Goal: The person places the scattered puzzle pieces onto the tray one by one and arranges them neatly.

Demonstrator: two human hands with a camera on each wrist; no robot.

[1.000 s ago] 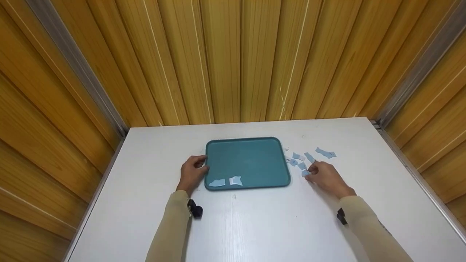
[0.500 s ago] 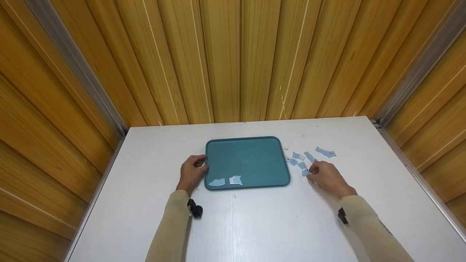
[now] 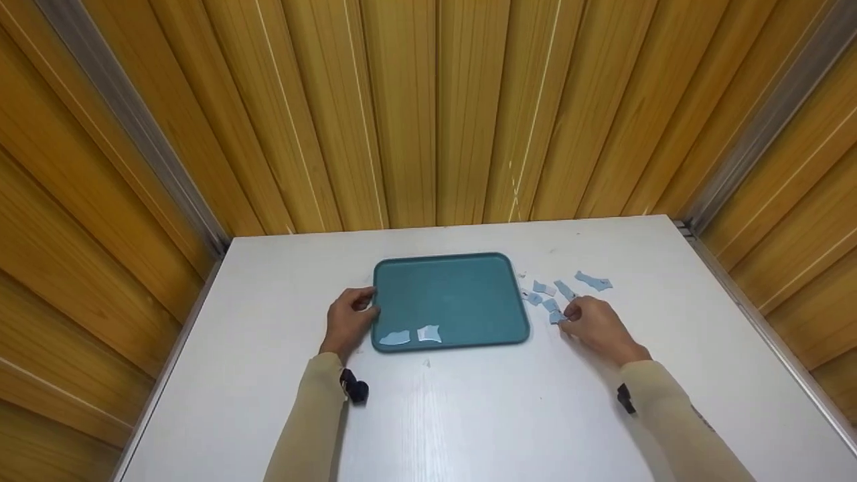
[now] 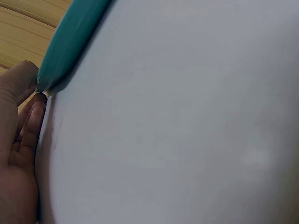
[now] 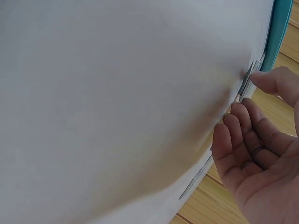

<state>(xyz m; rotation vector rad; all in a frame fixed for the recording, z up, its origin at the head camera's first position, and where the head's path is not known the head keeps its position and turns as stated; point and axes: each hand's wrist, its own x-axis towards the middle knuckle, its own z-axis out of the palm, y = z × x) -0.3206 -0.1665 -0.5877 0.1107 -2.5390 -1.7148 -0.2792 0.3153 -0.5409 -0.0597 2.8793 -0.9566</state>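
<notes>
My left hand [image 3: 347, 323] grips the left rim of a teal rectangular tray [image 3: 448, 294] between thumb and fingers; the left wrist view shows the tray's edge [image 4: 70, 42] between them. Two light blue puzzle pieces [image 3: 429, 333] lie along the tray's near left edge. Right of the tray, my right hand [image 3: 598, 328] pinches a small light blue puzzle piece [image 3: 556, 318] by its edge, low over the table. In the right wrist view this piece [image 5: 245, 81] sits slightly tilted between my thumb and forefinger, the other fingers curled loosely. My fingers partly hide it.
Several more blue pieces, among them a narrow piece [image 3: 564, 290] and a long piece [image 3: 593, 280], lie scattered right of the tray on the white table [image 3: 469, 415]. A wood-patterned wall [image 3: 462, 134] rises behind the table's far edge.
The whole head view has shifted slightly left. Both hands keep nearly the same places, the left at the tray rim and the right at the small puzzle piece.
</notes>
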